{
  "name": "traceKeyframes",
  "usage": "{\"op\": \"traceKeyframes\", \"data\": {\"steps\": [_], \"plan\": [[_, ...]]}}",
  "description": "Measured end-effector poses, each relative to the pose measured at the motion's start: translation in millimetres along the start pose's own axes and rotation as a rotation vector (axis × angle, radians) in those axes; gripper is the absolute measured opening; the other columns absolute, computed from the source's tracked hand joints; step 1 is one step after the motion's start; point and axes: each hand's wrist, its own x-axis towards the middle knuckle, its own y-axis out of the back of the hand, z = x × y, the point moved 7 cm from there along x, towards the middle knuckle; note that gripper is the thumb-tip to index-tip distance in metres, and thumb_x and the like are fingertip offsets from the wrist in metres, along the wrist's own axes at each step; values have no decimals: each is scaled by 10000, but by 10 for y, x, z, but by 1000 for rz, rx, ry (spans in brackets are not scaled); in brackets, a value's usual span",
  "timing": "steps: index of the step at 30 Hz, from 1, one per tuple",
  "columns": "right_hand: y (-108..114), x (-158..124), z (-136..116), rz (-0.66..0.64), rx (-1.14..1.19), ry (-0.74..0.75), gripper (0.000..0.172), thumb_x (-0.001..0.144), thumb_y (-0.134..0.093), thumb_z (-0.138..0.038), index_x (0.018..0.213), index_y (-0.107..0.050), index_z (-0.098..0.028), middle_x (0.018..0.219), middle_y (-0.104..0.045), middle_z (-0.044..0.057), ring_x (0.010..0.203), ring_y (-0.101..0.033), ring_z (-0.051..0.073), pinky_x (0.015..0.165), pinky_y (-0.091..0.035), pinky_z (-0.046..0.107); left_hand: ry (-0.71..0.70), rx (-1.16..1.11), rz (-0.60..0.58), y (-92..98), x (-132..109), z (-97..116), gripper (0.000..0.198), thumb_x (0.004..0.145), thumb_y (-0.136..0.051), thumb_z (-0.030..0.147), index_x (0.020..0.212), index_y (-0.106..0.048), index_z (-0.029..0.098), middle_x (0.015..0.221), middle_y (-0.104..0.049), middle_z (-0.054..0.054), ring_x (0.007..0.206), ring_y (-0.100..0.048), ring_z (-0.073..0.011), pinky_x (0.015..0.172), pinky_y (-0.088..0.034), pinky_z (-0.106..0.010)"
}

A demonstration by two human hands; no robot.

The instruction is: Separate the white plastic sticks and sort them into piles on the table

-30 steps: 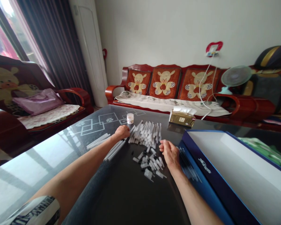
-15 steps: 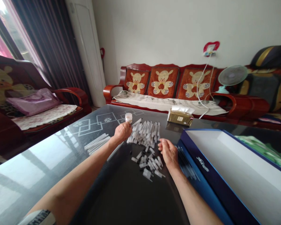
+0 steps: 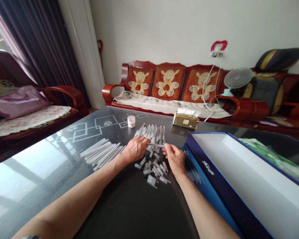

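A slim whitish pen (image 3: 156,145) lies level between my two hands. Its left end is in the fingers of my left hand (image 3: 136,149), while my right hand (image 3: 174,158) pinches the other end between thumb and fingertips. Just beyond it is a heap of white pens (image 3: 153,130), partly covered by my left hand. Nearer to me lie loose clear and black pen caps (image 3: 155,170). Pale pen barrels (image 3: 101,153) spread out left of my left wrist. Thin dark pen refills (image 3: 195,171) lie beside my right wrist.
A small round white tub (image 3: 131,121) stands behind the pens on the dark glossy table (image 3: 137,209). To the right are a tissue box (image 3: 186,119) and a large blue box (image 3: 259,172) with a white inside. Beyond the table stands a wooden sofa (image 3: 164,89).
My left hand has come back from beside the tub towards my right hand. The pen now spans both hands. The view has shifted slightly to the right.
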Motion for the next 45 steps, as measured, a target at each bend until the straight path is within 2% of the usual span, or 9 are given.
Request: {"op": "traceKeyframes", "data": {"steps": [5, 12, 17, 24, 31, 35, 37, 41, 45], "plan": [[40, -28, -111, 42, -75, 2, 464, 751, -582, -609, 718, -669, -155, 634, -691, 69, 526, -609, 179, 501, -463, 256, 50, 68, 15, 63, 38, 221, 276, 917, -397, 217, 1148, -537, 163, 862, -600, -57, 772, -568, -189, 734, -450, -312], [-49, -61, -237, -10, -225, 121, 476, 795, -546, -592, 617, -633, -158, 541, -634, 34, 510, -574, 150, 509, -422, 224, 49, 57, 57, -25, 5, 421, 224, 947, -388, 262, 1044, -583, 208, 834, -592, -43, 776, -542, -197, 710, -421, -321], [-98, -87, -221, -37, -383, 229, 503, 836, -503, -583, 617, -638, -151, 528, -610, 19, 519, -526, 125, 517, -372, 212, 73, 6, 108, -85, -32, 419, 211, 929, -418, 235, 1046, -592, 216, 837, -579, -41, 778, -504, -201, 708, -412, -321], [-117, -109, -238, -50, -409, 222, 514, 857, -456, -586, 637, -642, -160, 553, -634, 41, 544, -540, 142, 534, -387, 220, 75, 3, 169, -53, -17, 395, 282, 962, -368, 312, 963, -625, 195, 815, -579, -54, 781, -492, -204, 737, -400, -341], [-183, -113, -203, -151, -176, 184, 374, 842, -520, -501, 937, -688, -181, 804, -715, 62, 712, -648, 202, 647, -492, 277, 67, 23, 134, -75, -7, 321, 361, 982, -306, 334, 900, -621, 178, 791, -572, -60, 772, -505, -194, 732, -388, -340], [-219, -98, -142, -213, -63, 145, 338, 807, -577, -454, 1001, -674, -194, 977, -712, 70, 828, -661, 208, 671, -513, 281, 75, 27, 117, -74, -7, 290, 373, 984, -300, 340, 884, -620, 178, 795, -577, -59, 779, -512, -192, 740, -386, -336], [-202, -92, -138, -189, -52, 140, 360, 803, -584, -453, 1039, -651, -189, 1023, -702, 79, 858, -659, 209, 682, -509, 280, 74, 26, 112, -78, -7, 285, 366, 982, -305, 340, 885, -619, 179, 800, -578, -60, 783, -511, -194, 743, -387, -337], [-155, -98, -155, -97, -178, 140, 373, 838, -518, -501, 924, -666, -169, 847, -713, 76, 774, -653, 211, 673, -489, 287, 60, 26, 109, -82, -8, 295, 347, 979, -314, 333, 896, -614, 181, 809, -578, -58, 790, -507, -194, 747, -385, -335], [-183, -126, -216, -116, -276, 205, 369, 836, -517, -499, 824, -682, -168, 762, -703, 64, 723, -636, 205, 689, -478, 290, 47, 35, 97, -84, -5, 309, 367, 983, -295, 334, 871, -608, 177, 800, -574, -56, 783, -501, -191, 741, -381, -333]]}}
